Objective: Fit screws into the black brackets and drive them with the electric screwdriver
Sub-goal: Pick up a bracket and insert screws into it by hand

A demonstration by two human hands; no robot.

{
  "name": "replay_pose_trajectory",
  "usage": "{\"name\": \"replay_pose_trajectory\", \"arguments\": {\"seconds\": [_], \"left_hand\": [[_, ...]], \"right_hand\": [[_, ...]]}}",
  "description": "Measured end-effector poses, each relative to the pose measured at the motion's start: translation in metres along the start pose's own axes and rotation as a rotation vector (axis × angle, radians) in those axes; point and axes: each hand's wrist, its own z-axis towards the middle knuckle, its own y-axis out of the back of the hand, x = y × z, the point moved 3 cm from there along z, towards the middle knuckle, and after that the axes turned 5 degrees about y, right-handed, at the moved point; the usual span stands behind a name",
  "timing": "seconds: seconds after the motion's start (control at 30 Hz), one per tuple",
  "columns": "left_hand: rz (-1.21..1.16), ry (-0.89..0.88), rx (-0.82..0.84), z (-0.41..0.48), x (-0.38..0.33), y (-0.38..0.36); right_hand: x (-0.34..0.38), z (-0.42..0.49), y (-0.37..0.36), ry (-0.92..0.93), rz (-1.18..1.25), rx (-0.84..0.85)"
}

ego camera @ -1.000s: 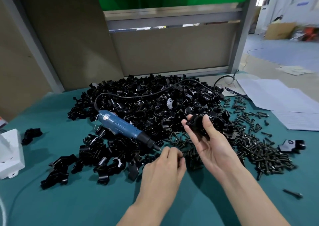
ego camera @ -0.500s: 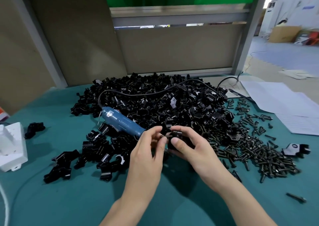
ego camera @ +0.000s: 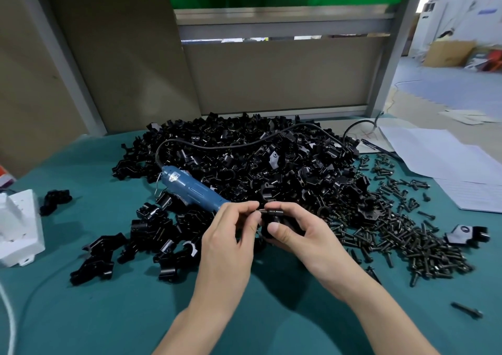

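- On the teal cloth-covered table [ego camera: 81,314] in front of you, a broad heap of black plastic brackets [ego camera: 258,159] spreads back to the partition.
- To the right of that heap lies a loose scatter of dark metal screws [ego camera: 407,240], with white paper sheets [ego camera: 440,159] beyond it.
- The blue electric screwdriver [ego camera: 194,189] lies on the heap's left side, tip toward your hands, its black cord [ego camera: 217,145] looping back over the brackets; neither hand touches it.
- Your right hand [ego camera: 307,235] curls round one black bracket [ego camera: 274,215] at the heap's near edge, thumb pressed on its front.
- Your left hand [ego camera: 228,243] pinches a small dark screw [ego camera: 261,211] between thumb and forefinger, its end meeting the bracket's left side.
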Motion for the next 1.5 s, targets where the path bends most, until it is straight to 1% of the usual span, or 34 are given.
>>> {"name": "replay_pose_trajectory", "arguments": {"seconds": [0.1, 0.2, 0.27, 0.4, 0.53, 0.6, 0.63, 0.7, 0.8, 0.93, 1.03, 1.13, 1.3, 1.43, 1.5], "left_hand": [[-0.030, 0.029, 0.037, 0.0005, 0.0020, -0.0014], [-0.112, 0.138, 0.097, -0.0001, 0.0064, -0.0024], [-0.133, 0.177, 0.107, 0.0006, 0.0066, -0.0014], [-0.174, 0.190, 0.109, 0.0024, 0.0047, 0.0000], [-0.262, 0.206, 0.180, 0.0035, 0.0009, -0.0023], [-0.306, 0.215, 0.188, 0.0043, -0.0024, -0.0018], [-0.297, 0.207, 0.161, 0.0048, -0.0029, 0.0000], [-0.198, 0.165, 0.103, 0.0055, -0.0016, 0.0045], [-0.095, 0.142, 0.139, 0.0042, 0.0022, 0.0051], [-0.153, 0.163, 0.164, 0.0059, 0.0025, 0.0027], [-0.169, 0.131, 0.173, 0.0077, -0.0013, 0.0017], [-0.206, 0.146, 0.131, 0.0065, -0.0010, 0.0034], [-0.092, 0.155, 0.182, 0.0054, 0.0055, 0.0032], [-0.153, 0.161, 0.214, 0.0067, 0.0036, 0.0016], [-0.164, 0.148, 0.188, 0.0061, 0.0032, 0.0025]], "right_hand": [[0.0001, -0.0012, 0.0005, 0.003, -0.041, 0.002], [0.0020, -0.0023, -0.0005, 0.014, -0.096, 0.023], [0.0040, -0.0024, -0.0009, 0.024, -0.151, 0.030], [0.0053, -0.0023, -0.0008, 0.032, -0.151, 0.037], [0.0058, -0.0018, 0.0010, 0.057, -0.128, 0.014], [0.0060, -0.0011, 0.0017, 0.064, -0.138, 0.012], [0.0060, -0.0006, 0.0017, 0.065, -0.138, 0.011], [0.0058, -0.0002, 0.0020, 0.065, -0.134, 0.006], [0.0058, -0.0012, 0.0018, 0.054, -0.143, 0.023], [0.0050, -0.0017, 0.0017, 0.041, -0.118, 0.029], [0.0055, -0.0007, 0.0019, 0.046, -0.081, 0.011], [0.0077, -0.0019, 0.0013, 0.043, -0.044, 0.010], [0.0066, -0.0022, 0.0004, 0.043, -0.104, 0.027], [0.0059, -0.0012, 0.0022, 0.040, -0.088, 0.017], [0.0076, -0.0017, 0.0019, 0.040, -0.094, 0.024]]}}
